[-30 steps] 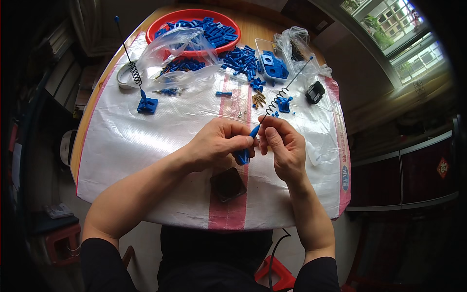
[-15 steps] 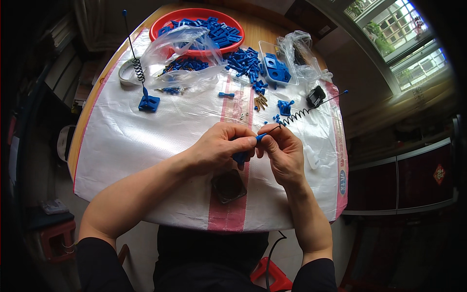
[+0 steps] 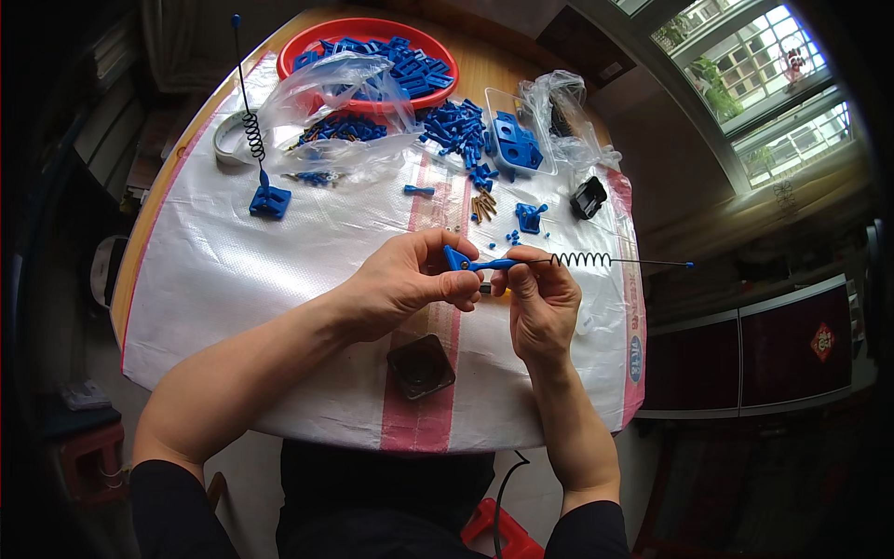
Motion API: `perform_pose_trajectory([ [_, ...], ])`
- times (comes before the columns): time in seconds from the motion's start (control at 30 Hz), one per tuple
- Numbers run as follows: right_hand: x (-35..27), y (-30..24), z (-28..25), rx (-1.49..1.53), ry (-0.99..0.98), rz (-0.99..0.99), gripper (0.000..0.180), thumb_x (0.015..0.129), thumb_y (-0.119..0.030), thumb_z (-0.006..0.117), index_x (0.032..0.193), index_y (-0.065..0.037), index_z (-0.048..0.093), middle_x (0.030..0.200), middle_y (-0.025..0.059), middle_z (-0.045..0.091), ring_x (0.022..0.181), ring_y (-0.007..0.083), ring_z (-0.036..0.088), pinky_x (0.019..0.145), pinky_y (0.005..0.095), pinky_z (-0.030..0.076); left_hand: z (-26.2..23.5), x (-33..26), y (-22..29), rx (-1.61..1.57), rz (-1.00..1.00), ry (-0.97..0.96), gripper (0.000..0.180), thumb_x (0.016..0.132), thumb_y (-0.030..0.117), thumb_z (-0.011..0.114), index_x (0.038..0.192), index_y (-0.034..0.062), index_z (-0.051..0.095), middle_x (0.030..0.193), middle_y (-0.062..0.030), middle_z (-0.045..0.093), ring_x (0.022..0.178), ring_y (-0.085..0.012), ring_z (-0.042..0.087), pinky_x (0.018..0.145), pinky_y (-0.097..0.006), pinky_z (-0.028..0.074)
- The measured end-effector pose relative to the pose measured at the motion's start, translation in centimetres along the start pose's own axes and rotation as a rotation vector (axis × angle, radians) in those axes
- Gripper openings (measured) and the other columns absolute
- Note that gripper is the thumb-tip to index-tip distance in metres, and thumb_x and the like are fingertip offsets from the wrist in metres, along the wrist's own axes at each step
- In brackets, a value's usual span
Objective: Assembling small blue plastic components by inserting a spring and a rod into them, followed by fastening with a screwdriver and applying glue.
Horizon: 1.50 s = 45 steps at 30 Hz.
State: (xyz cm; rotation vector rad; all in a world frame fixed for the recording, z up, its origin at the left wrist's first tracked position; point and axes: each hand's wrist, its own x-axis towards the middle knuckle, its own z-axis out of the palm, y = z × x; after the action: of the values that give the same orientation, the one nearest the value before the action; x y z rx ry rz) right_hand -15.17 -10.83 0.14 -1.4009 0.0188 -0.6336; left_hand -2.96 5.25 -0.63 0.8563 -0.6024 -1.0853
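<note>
Single head-worn fisheye view, looking steeply down, close over table (image 3: 233, 279)

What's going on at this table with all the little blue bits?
A person sits at a table covered by a white woven sheet. The left hand pinches a small blue plastic piece, and the right hand holds a thin wire with a coiled spring section that meets that piece. A similar finished piece, spring wire on a blue base, stands upright at the far left. A red bowl of blue parts sits at the back.
</note>
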Motion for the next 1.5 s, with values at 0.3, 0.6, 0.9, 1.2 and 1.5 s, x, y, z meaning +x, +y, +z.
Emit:
perform_pose_trajectory([
  [0.3, -0.5, 0.2, 0.2, -0.086, -0.090, -0.058, 0.015, 0.091, 0.001, 0.063, 0.105, 0.004, 0.064, 0.101, 0.0111, 0.062, 0.081, 0.0142, 0.063, 0.073, 0.0268, 0.052, 1.3, -0.8, 1.0, 0.458, 0.193, 0.103, 0.021, 0.088, 0.011, 0.069, 0.106, -0.0002, 0.065, 0.097, -0.0042, 0.065, 0.086, -0.0105, 0.062, 0.078, -0.026, 0.051],
  [0.6, -0.2, 0.1, 1.0, -0.087, -0.130, -0.024, 0.014, 0.091, 0.003, 0.061, 0.105, 0.004, 0.063, 0.110, 0.0129, 0.062, 0.094, 0.0154, 0.062, 0.083, 0.0274, 0.052, 2.0, -1.0, 0.5, 0.552, 0.258, 0.200, 0.018, 0.090, 0.014, 0.066, 0.097, -0.0020, 0.069, 0.086, -0.0100, 0.070, 0.080, -0.0113, 0.063, 0.073, -0.027, 0.050],
  [0.9, -0.4, 0.3, 0.6, -0.062, -0.151, 0.014, 0.012, 0.092, 0.005, 0.060, 0.103, 0.003, 0.063, 0.110, 0.0121, 0.062, 0.099, 0.0154, 0.061, 0.087, 0.0272, 0.051, 1.5, -0.7, 0.0, 0.406, 0.185, 0.153, 0.017, 0.091, 0.014, 0.066, 0.092, -0.0024, 0.068, 0.081, -0.0038, 0.066, 0.076, -0.0079, 0.058, 0.069, -0.025, 0.048],
  [1.2, -0.4, 0.6, 0.7, 0.019, -0.098, 0.042, 0.011, 0.093, -0.001, 0.062, 0.102, 0.004, 0.064, 0.107, 0.0115, 0.064, 0.099, 0.0161, 0.060, 0.088, 0.0281, 0.049, 1.4, -0.6, -0.4, 0.276, 0.128, 0.153, 0.017, 0.091, 0.017, 0.067, 0.091, -0.0007, 0.068, 0.081, -0.0015, 0.065, 0.075, -0.0064, 0.056, 0.067, -0.023, 0.046],
  [1.5, -0.5, 0.4, 1.1, -0.132, -0.090, -0.066, 0.011, 0.093, 0.001, 0.061, 0.103, 0.004, 0.064, 0.106, 0.0116, 0.064, 0.099, 0.0165, 0.060, 0.088, 0.0281, 0.048, 1.2, -0.5, -0.5, 0.252, 0.102, 0.136, 0.019, 0.092, 0.018, 0.067, 0.090, -0.0007, 0.067, 0.082, -0.0016, 0.065, 0.076, -0.0063, 0.056, 0.069, -0.023, 0.047],
])
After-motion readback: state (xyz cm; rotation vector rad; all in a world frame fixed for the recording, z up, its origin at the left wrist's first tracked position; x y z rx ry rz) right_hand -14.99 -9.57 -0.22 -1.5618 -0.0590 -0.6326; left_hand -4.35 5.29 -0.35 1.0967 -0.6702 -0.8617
